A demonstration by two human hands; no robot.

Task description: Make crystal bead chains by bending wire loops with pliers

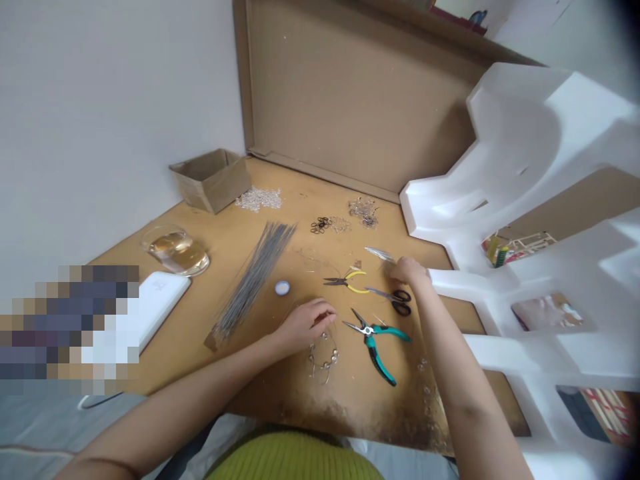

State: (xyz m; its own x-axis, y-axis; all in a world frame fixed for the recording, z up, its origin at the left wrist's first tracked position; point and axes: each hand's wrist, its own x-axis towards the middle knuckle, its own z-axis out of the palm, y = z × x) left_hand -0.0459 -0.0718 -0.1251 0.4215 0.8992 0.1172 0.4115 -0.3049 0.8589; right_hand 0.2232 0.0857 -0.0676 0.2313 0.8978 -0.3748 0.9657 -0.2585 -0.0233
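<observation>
My left hand (305, 323) rests curled on the brown board (280, 400), fingers pressed on a wire-and-bead piece (324, 353) lying just below it. Reaching farther out, my right hand (407, 270) is closed in a pinch on a small bundle of thin silver wires (379, 253). Between the hands lie yellow-handled pliers (347, 282), black-handled scissors (393, 299) and teal-handled pliers (377, 343). A long sheaf of grey wires (255, 277) lies to the left, with a small white round cap (282, 287) beside it.
A small cardboard box (213, 177) stands at the back left beside a heap of clear beads (260, 198). Black rings (320, 225) and clear hooks (364, 210) lie farther back. A glass dish (175, 250), a white slab (157, 303), white foam packing (540, 220) at right.
</observation>
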